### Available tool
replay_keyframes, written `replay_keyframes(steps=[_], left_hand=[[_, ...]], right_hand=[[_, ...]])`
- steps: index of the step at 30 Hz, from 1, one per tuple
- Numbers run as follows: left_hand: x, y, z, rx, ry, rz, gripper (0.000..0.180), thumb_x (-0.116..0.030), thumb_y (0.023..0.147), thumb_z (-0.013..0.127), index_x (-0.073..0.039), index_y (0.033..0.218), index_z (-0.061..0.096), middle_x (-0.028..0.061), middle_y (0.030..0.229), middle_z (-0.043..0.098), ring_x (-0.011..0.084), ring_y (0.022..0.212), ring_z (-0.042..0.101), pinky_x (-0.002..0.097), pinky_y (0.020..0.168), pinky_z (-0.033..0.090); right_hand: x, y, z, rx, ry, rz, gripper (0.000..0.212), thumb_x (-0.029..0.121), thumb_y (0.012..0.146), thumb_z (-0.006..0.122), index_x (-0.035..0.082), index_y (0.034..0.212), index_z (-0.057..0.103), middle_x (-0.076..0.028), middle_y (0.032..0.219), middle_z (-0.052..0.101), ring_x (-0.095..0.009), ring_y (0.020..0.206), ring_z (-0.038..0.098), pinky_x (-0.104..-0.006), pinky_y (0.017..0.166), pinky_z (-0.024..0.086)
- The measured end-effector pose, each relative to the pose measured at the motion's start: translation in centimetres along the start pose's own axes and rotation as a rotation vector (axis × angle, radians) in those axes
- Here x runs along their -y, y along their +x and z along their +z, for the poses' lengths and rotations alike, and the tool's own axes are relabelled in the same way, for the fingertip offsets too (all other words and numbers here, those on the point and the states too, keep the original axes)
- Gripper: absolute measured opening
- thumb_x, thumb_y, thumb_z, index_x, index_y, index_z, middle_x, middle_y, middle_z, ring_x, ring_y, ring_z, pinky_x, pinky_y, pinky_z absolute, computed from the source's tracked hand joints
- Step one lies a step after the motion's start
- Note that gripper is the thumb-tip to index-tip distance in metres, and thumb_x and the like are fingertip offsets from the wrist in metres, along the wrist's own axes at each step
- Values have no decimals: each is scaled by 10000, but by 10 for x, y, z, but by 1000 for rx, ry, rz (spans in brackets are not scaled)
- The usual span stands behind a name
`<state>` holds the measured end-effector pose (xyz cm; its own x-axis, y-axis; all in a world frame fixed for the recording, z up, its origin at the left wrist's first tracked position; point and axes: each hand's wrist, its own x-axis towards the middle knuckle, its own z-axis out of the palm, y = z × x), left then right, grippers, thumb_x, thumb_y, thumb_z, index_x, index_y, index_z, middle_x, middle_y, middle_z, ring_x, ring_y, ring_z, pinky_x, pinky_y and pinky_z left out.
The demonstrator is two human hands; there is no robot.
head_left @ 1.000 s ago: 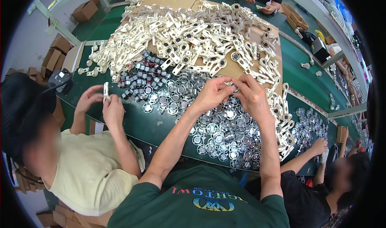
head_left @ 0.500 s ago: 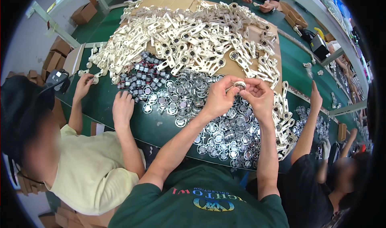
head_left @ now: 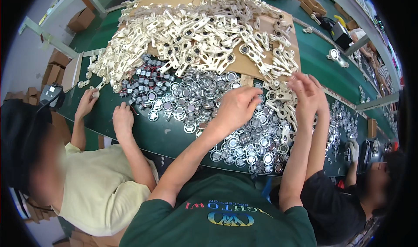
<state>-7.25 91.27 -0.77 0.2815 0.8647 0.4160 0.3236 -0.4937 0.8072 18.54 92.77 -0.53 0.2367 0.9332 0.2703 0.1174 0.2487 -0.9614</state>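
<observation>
My left hand [head_left: 238,106] hovers over the pile of round metal discs [head_left: 204,88]. Its fingers are curled together, and whatever they may hold is hidden from sight. To the right, my right hand [head_left: 305,96] is raised near the edge of the heap of cream plastic arms [head_left: 278,96], its fingers stretched out and somewhat blurred. I see nothing in it. A co-worker's forearm [head_left: 318,147] comes up directly behind it and partly overlaps it. Many of the cream arms have a round end with a dark centre.
Cardboard [head_left: 237,57] lies under the cream heap on the green table [head_left: 161,131]. Small dark motors [head_left: 146,83] are piled left of the discs. A co-worker in a pale shirt [head_left: 102,181] works at left. One white part [head_left: 337,58] is on the far right side.
Both hands were together around a small round metal piece; they have now come apart. My right hand has moved right with its fingers extended. The co-worker's arm at right has swung inward.
</observation>
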Motion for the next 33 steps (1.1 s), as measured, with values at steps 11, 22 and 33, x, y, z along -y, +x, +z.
replay_keyframes(steps=[11,22,33], left_hand=[[17,48,53,253,194,115,268,-161,901,723,-75,1155,729,153,1057,717,381,995,699,498,885,553],[34,89,102,462,234,251,440,-203,774,869,-101,1180,733,165,1028,727,402,959,720,500,857,577],[35,62,30,266,-926,-496,391,-102,969,767,67,1278,596,115,971,723,159,770,718,269,679,596]], right_hand=[[50,-91,38,525,-721,-42,461,102,695,904,62,1125,742,-119,1017,677,-279,766,678,-393,708,562],[21,-97,47,359,-809,-233,436,95,724,884,39,1130,735,-134,1097,690,-352,940,709,-448,805,567],[-3,-61,27,-3,-276,4,548,-32,783,809,-7,1307,650,-88,1044,693,-138,836,660,-273,744,573]])
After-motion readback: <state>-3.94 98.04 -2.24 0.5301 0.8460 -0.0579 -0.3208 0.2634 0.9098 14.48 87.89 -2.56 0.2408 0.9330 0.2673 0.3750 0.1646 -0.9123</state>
